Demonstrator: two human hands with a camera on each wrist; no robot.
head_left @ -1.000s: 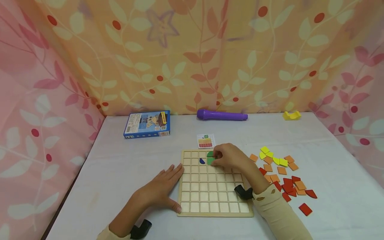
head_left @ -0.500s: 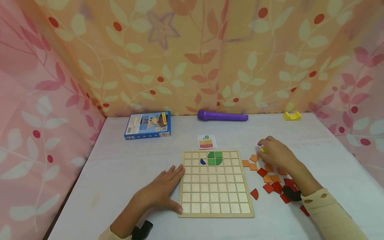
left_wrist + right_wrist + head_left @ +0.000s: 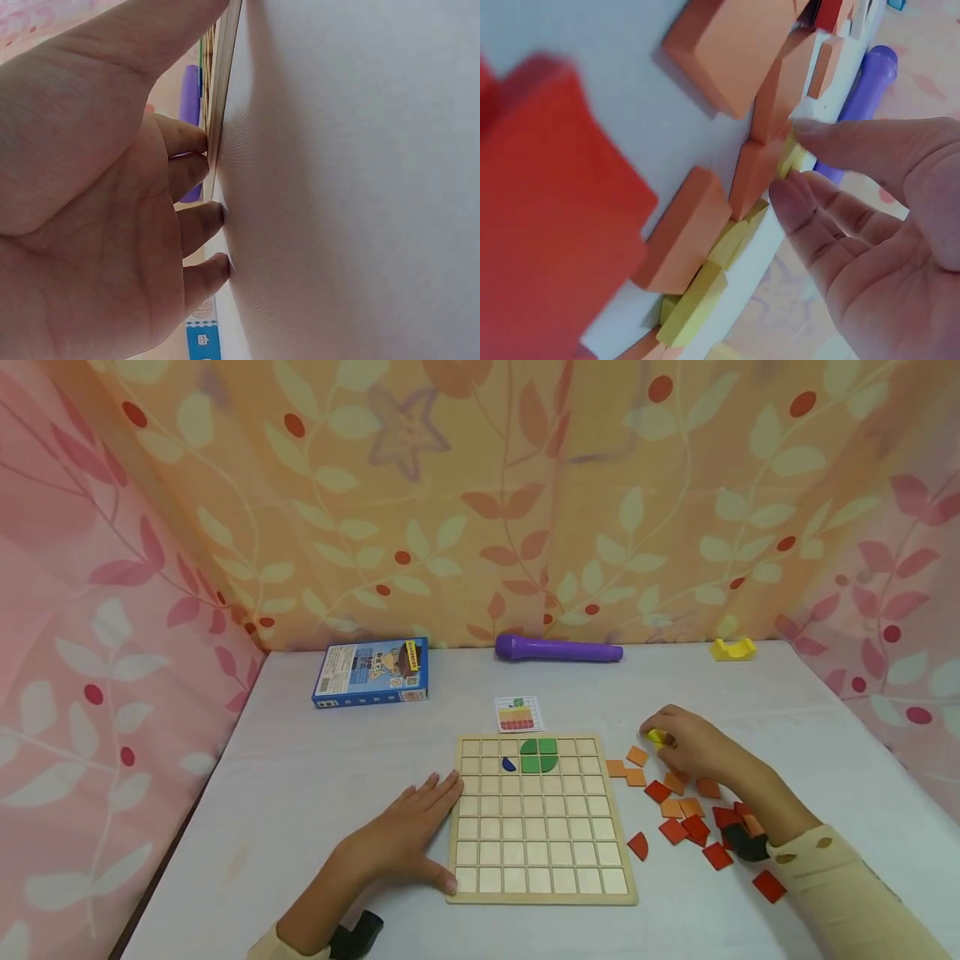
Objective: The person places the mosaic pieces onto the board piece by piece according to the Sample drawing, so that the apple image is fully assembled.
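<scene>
A wooden grid board (image 3: 542, 898) lies on the white table. My left hand (image 3: 401, 831) rests flat at its left edge, fingers straight and spread, thumb at the near corner. In the left wrist view the fingertips (image 3: 217, 214) touch the table beside the board's side. Several green tiles (image 3: 530, 764) sit together near the board's top, with a dark blue piece (image 3: 508, 764) to their left. Right of the board, my right hand (image 3: 697, 743) pinches a small yellow tile (image 3: 790, 157) between thumb and fingers, among orange tiles (image 3: 686, 232) and other yellow tiles (image 3: 694, 304).
Red tiles (image 3: 717, 857) are scattered nearer me on the right. A small pattern card (image 3: 518, 714) lies just beyond the board. Along the back are a blue box (image 3: 371, 672), a purple microphone-shaped tube (image 3: 558, 649) and a yellow holder (image 3: 733, 649).
My right hand has left the green tiles on the board and moved right to the loose tiles, where it now pinches a yellow one. My left hand has stayed put.
</scene>
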